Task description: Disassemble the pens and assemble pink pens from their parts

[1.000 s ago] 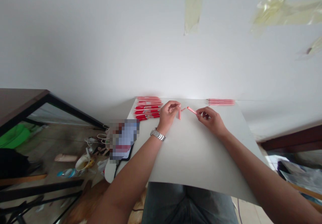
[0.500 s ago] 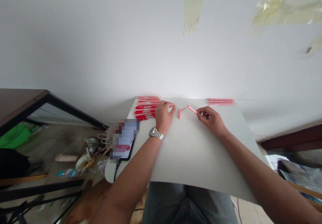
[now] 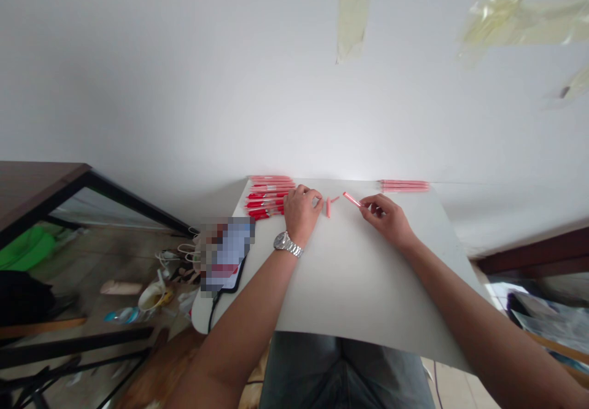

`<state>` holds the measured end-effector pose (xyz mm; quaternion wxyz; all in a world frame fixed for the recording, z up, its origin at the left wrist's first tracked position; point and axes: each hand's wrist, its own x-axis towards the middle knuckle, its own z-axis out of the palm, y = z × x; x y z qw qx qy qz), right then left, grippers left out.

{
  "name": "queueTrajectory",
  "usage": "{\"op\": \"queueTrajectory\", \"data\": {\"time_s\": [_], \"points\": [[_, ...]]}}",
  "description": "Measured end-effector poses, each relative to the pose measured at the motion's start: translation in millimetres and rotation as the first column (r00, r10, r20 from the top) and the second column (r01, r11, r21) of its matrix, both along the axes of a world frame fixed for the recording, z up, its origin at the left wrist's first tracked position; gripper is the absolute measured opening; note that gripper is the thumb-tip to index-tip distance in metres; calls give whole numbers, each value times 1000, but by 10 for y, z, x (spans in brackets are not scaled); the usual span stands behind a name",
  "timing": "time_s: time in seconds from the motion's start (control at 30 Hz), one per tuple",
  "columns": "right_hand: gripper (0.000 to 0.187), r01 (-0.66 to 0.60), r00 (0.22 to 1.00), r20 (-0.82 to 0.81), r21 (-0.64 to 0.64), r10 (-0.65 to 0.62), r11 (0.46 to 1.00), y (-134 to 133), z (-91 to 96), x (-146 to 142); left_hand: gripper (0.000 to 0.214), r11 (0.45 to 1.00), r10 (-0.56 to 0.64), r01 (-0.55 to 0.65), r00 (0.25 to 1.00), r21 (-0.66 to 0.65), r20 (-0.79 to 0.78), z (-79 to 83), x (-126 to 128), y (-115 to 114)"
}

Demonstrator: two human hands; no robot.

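My right hand point(image 3: 386, 217) pinches a short pink pen barrel point(image 3: 351, 199) that points up and left above the white table point(image 3: 350, 274). My left hand point(image 3: 301, 208), with a metal watch at the wrist, is curled with its fingertips pinched together beside a row of red pens point(image 3: 267, 197); whatever is in the pinch is too small to name. Two small pink pen parts point(image 3: 328, 206) lie on the table between my hands.
A few pink pens point(image 3: 405, 185) lie at the table's far right edge by the wall. A phone with a cable point(image 3: 225, 256) lies on the table's left corner. A cup and clutter point(image 3: 151, 295) sit on the floor to the left, under a dark-framed table.
My left hand pulled back left from the loose pink parts toward the red pens and curled tighter. My right hand kept hold of the pink barrel and barely moved.
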<state>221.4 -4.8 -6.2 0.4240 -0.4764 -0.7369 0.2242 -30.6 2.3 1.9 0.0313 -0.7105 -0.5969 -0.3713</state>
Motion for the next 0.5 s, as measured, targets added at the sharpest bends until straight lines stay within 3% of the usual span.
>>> {"op": "queueTrajectory", "data": {"time_s": [0.23,0.5], "points": [[19,16,1000,-18,-9,-16,1000,5,-9,5,6,997,-79,80,997,-23,25,17,71,-20],[20,20,1000,-3,-2,-20,1000,11,-13,0,14,989,-146,144,988,-45,-53,-13,226,2]]}}
